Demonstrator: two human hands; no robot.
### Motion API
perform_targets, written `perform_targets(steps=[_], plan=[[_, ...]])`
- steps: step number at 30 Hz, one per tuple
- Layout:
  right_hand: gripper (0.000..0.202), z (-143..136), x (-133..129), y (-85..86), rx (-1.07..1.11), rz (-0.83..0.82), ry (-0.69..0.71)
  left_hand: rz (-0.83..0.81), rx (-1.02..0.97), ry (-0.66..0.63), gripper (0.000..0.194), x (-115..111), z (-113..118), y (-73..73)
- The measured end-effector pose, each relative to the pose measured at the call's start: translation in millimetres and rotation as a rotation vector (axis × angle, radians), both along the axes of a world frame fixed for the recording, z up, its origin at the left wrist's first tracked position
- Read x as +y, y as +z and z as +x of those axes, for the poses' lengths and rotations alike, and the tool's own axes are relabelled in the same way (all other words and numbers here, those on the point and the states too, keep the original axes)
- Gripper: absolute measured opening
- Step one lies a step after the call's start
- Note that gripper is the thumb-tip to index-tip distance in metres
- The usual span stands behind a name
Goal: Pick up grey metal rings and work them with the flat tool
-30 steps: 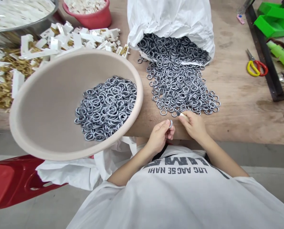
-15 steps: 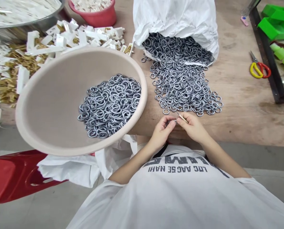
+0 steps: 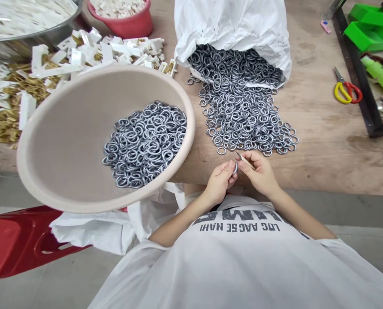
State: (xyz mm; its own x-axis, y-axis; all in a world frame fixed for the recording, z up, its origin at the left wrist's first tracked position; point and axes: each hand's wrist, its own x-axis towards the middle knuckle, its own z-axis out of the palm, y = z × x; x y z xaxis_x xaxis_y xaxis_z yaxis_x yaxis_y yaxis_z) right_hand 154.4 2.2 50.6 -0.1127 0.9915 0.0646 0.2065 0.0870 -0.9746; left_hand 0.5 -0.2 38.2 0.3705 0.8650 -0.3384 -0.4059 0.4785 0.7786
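Head view: left hand [image 3: 221, 180] pinches one small, shiny blue-grey ring [image 3: 235, 168] between thumb and fingertips, the ring upright on edge, remaining fingers curled. Right hand [image 3: 262, 174] pinches a slim, pale-handled tool with a dark pointed tip [image 3: 247, 162], tip directed toward the pile; other fingers folded around the handle. Hands close together at the near edge of the brown wooden table [image 3: 320, 154]; whether tool and ring touch cannot be told. Just beyond the hands, a loose pile of grey rings [image 3: 242, 113] spreads over the table from the open mouth of a crumpled white sack [image 3: 231, 21]. To the left, a large, round beige plastic basin [image 3: 62, 133], tilted, holds a heap of similar grey rings [image 3: 149, 141] toward its right side. Behind and left of the basin: a heap of white plastic pieces mixed with gold-coloured parts [image 3: 78, 56], a red plastic tub [image 3: 127, 26] of small white pieces, and a wide metal bowl [image 3: 27, 45] of long white pieces. At right, scissors with one yellow and one red handle [image 3: 347, 90] lie on the table near a dark frame [image 3: 355, 73]; bright green plastic trays [image 3: 371, 36] sit at its far end. Lower left, below table level: a red plastic stool [image 3: 14, 244] and white sheeting [image 3: 98, 229].
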Motion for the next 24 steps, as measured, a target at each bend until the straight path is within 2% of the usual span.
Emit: perform_targets(steps=[2, 4, 6, 9, 16, 20, 22, 24], plan=[[0.026, 2, -4, 2.1, -0.174, 0.126, -0.009, -0.033, -0.020, 0.007, 0.048, 1, -1, 1.4], [0.027, 3, -9, 4.1, -0.332, 0.233, 0.046, -0.070, -0.031, 0.037, 0.049, 2, -2, 2.8], [0.029, 3, -13, 5.4, -0.424, 0.279, 0.108, -0.101, -0.038, 0.057, 0.048, 3, -2, 3.6], [0.031, 1, -15, 6.1, -0.494, 0.277, 0.128, -0.120, -0.044, 0.072, 0.047, 1, -1, 3.7], [0.032, -1, -17, 10.1, -0.511, 0.264, 0.114, -0.107, -0.041, 0.060, 0.047, 2, -1, 2.8], [0.032, -2, -13, 2.8, -0.434, 0.187, 0.102, -0.100, -0.010, 0.033, 0.049, 2, -6, 2.0], [0.034, 3, -4, -5.2, -0.389, 0.127, 0.037, -0.038, 0.002, -0.048, 0.050, -2, -9, 3.1], [0.038, 13, 9, -12.2, -0.375, 0.068, -0.110, 0.045, -0.015, -0.194, 0.052, -8, -11, 5.3]])
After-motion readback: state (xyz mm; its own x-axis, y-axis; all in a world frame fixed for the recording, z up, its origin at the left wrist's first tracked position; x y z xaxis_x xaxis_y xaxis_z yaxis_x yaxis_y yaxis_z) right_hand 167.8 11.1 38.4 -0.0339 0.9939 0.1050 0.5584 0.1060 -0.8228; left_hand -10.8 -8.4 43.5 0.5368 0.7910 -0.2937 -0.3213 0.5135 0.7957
